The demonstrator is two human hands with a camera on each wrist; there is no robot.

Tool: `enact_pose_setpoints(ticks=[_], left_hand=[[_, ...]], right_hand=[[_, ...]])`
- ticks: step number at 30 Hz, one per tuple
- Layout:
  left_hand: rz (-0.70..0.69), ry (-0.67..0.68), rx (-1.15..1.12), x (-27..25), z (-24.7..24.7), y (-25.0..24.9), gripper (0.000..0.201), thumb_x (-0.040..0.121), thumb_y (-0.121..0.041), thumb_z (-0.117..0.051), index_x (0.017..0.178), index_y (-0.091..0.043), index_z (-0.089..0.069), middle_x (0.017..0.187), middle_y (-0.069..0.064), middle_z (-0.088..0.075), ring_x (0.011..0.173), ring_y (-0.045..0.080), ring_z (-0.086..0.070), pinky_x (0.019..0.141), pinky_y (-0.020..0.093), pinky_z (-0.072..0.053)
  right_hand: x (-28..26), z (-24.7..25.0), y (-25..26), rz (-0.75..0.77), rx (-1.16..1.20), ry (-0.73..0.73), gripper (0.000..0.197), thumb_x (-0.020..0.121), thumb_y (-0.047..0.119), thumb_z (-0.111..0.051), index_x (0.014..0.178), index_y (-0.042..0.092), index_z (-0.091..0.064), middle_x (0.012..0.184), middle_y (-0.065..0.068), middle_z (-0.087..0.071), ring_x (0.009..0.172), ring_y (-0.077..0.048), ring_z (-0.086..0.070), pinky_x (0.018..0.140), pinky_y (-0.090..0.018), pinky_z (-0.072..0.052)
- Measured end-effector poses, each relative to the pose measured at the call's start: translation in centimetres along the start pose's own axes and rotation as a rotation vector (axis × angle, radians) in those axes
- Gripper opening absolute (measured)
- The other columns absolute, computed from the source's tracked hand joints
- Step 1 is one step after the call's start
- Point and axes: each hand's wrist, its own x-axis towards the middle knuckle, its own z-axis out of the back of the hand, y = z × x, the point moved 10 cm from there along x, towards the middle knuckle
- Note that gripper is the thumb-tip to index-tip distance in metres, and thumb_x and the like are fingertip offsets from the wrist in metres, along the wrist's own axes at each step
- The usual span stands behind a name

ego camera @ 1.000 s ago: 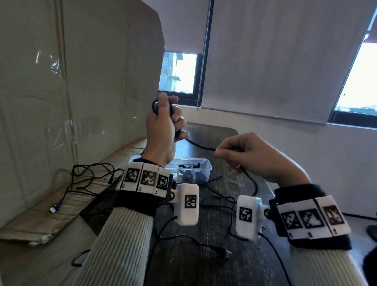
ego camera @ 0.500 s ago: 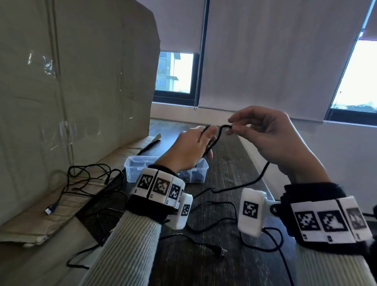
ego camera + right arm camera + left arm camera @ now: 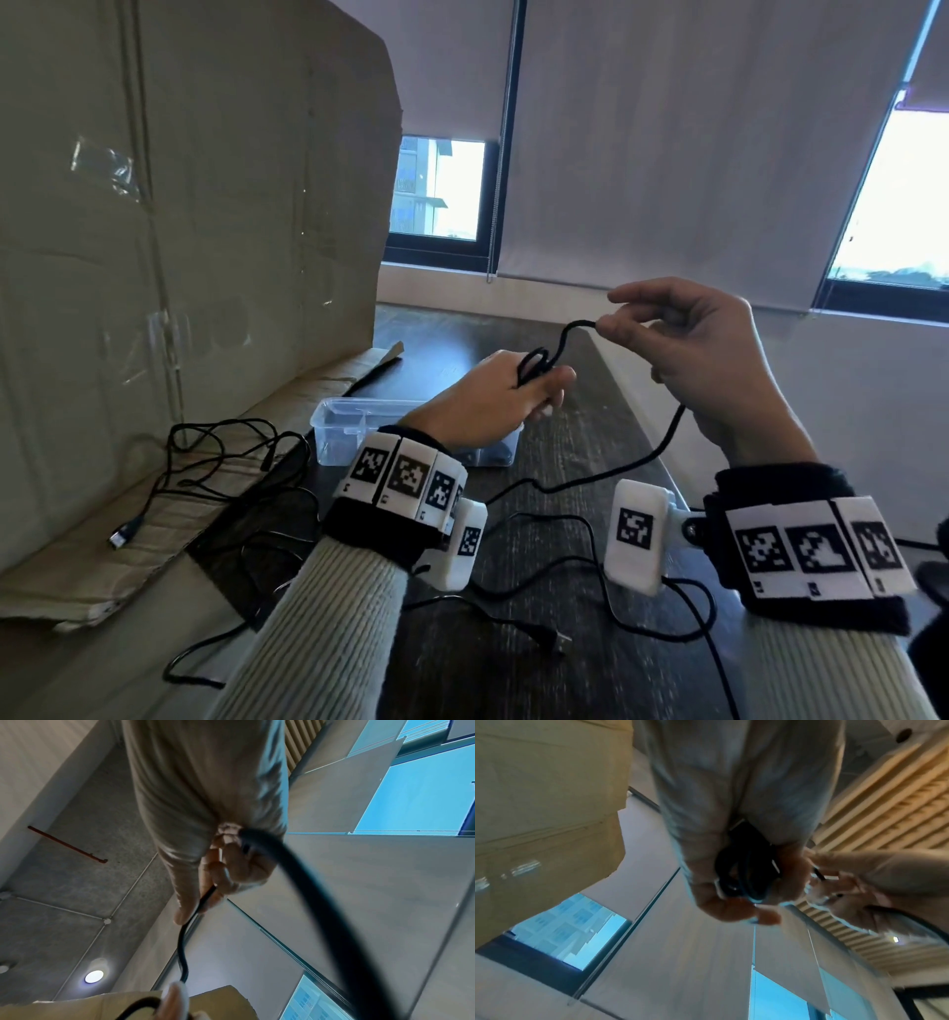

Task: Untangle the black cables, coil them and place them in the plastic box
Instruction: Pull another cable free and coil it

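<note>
My left hand (image 3: 518,390) grips a small coil of black cable (image 3: 536,366) above the clear plastic box (image 3: 339,426); in the left wrist view the coil (image 3: 744,870) sits inside the curled fingers. My right hand (image 3: 683,339) pinches the same cable (image 3: 575,329) just right of the coil, held higher. The loose length (image 3: 642,462) drops from the right hand to the dark table (image 3: 575,663); in the right wrist view the cable (image 3: 203,902) runs between thumb and fingers. Coiled black cables lie in the box, mostly hidden by my left wrist.
A tangle of black cables (image 3: 221,462) with a USB plug (image 3: 120,534) lies on flattened cardboard (image 3: 77,575) at the left. A tall cardboard sheet (image 3: 179,205) stands behind it. More cable and a barrel plug (image 3: 549,640) lie on the table near my wrists.
My left hand dropped from upright to low over the box, still holding the coil. My right hand rose and brought a new loop of cable toward the coil.
</note>
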Motion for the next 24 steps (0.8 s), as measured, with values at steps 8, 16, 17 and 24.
enact_pose_setpoints(ticks=[8, 16, 17, 24], left_hand=[[0.089, 0.009, -0.633, -0.8, 0.7, 0.2, 0.039, 0.099, -0.031, -0.04, 0.098, 0.002, -0.061, 0.107, 0.023, -0.069, 0.099, 0.033, -0.069, 0.081, 0.036, -0.058], [0.034, -0.256, -0.853, -0.2, 3.2, 0.7, 0.04, 0.098, -0.032, -0.041, 0.106, 0.001, -0.062, 0.111, 0.02, -0.069, 0.104, 0.031, -0.068, 0.085, 0.038, -0.057], [0.033, -0.297, -0.882, -0.1, 3.4, 0.8, 0.039, 0.099, -0.032, -0.041, 0.106, 0.0, -0.062, 0.111, 0.019, -0.069, 0.104, 0.03, -0.068, 0.083, 0.037, -0.057], [-0.02, -0.399, -1.084, -0.1, 4.0, 0.3, 0.044, 0.103, -0.032, -0.032, 0.101, 0.0, -0.062, 0.098, 0.014, -0.072, 0.095, 0.024, -0.071, 0.08, 0.035, -0.059]], right_hand=[[0.2, 0.4, -2.7, -0.12, 0.074, -0.076, 0.008, 0.075, 0.016, -0.08, 0.073, 0.023, -0.075, 0.064, 0.009, -0.067, 0.054, -0.009, -0.048, 0.05, -0.018, -0.042], [0.4, -1.6, -2.5, -0.1, 0.105, -0.015, 0.008, 0.079, 0.011, -0.076, 0.078, 0.019, -0.075, 0.061, 0.006, -0.068, 0.053, -0.014, -0.043, 0.05, -0.021, -0.04], [0.4, -1.8, -2.5, -0.095, 0.101, -0.002, 0.008, 0.079, 0.011, -0.076, 0.078, 0.018, -0.075, 0.062, 0.004, -0.068, 0.053, -0.015, -0.042, 0.049, -0.021, -0.039], [-0.1, -4.0, -2.1, -0.07, 0.001, 0.113, 0.002, 0.08, 0.008, -0.076, 0.081, 0.01, -0.076, 0.054, 0.011, -0.064, 0.045, -0.003, -0.044, 0.048, -0.015, -0.036]])
